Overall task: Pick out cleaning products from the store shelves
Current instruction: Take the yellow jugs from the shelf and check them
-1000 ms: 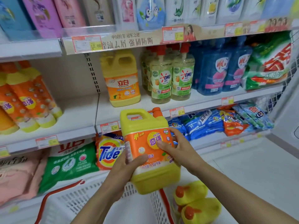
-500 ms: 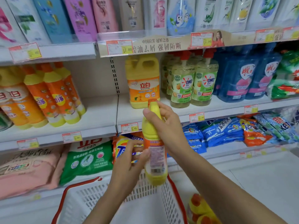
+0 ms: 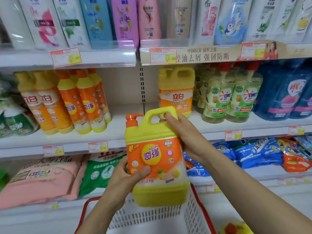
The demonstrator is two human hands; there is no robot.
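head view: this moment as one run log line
item: yellow detergent jug, upright | left hand: holds lower label | right hand: grips handle | over white basket, not yet in

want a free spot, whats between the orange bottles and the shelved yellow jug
Bare shelf, seen in the head view; only a slotted upright behind.

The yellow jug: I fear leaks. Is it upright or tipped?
The yellow jug is upright, leaning slightly: its orange pump cap is on top; the left hand grips its labelled side, the right hand its handle.
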